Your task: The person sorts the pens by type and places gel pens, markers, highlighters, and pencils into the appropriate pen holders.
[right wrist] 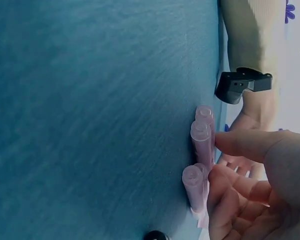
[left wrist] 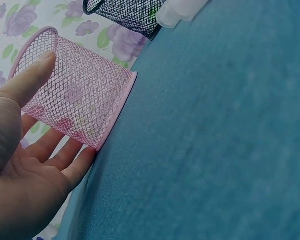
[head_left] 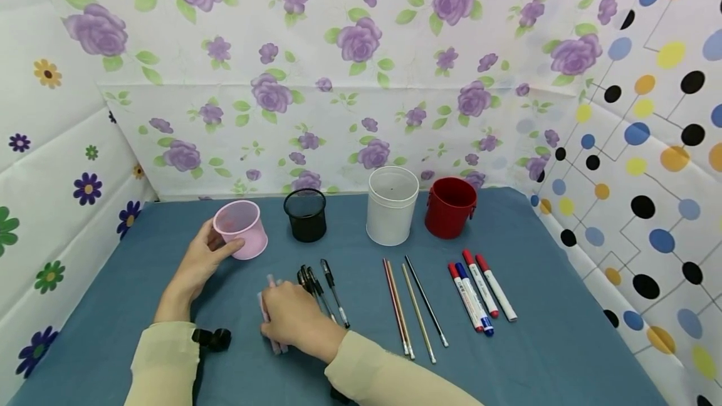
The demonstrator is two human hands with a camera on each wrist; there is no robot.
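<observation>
A pink mesh pen holder [head_left: 251,244] stands upright at the left. My left hand [head_left: 198,260] grips its side, with the thumb across the mesh in the left wrist view and the other fingers round the far side of the holder [left wrist: 85,90]. Over several pale pink pens [head_left: 264,307] lying on the cloth, my right hand [head_left: 299,318] is bent down. In the right wrist view its thumb and curled forefinger are right at the pink pens [right wrist: 202,142]. Several black-capped pens [head_left: 317,287] lie beside the right hand, partly hidden by it.
Behind stand a black mesh holder [head_left: 307,224], a white cup [head_left: 389,221] and a red holder [head_left: 448,215]. Several pencils [head_left: 420,315] and several red- and blue-capped markers [head_left: 479,287] lie to the right on the blue cloth [head_left: 553,343]. Patterned sheets [head_left: 316,111] enclose the table.
</observation>
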